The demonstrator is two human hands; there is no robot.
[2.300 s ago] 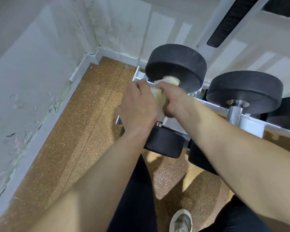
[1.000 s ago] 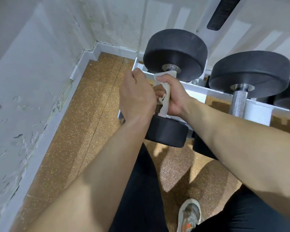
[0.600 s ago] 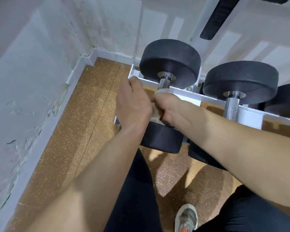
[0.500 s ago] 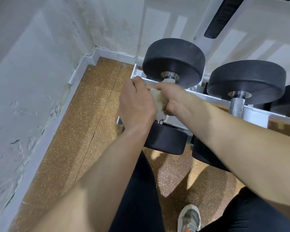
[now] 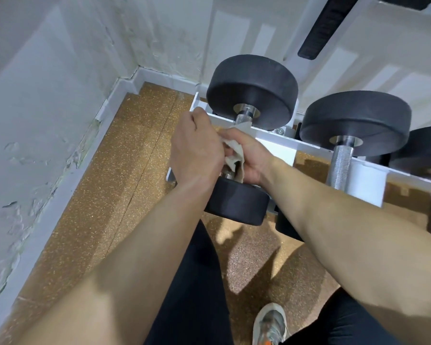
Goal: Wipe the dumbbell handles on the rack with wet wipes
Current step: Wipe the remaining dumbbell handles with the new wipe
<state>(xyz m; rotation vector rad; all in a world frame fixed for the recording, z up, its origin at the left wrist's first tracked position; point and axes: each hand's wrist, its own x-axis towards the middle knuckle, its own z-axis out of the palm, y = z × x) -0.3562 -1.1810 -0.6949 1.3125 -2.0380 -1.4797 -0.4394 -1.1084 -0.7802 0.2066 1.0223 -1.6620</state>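
Speckled cork-brown floor meets a peeling white wall on the left. Moving right, the person's left hand is curled, knuckles up, against the leftmost dumbbell on the white rack. The back of the hand hides what its grip closes on, so I cannot tell, though it probably steadies the weight. Touching it, the right hand has its grip clenched round a crumpled white wet wipe. The wipe is wrapped about the lower part of the metal handle, so it rubs the bar's whole girth. The handle's upper end shows bare. Further right, a second dumbbell lies in the rack with its knurled bar exposed, apparently awaiting its turn.
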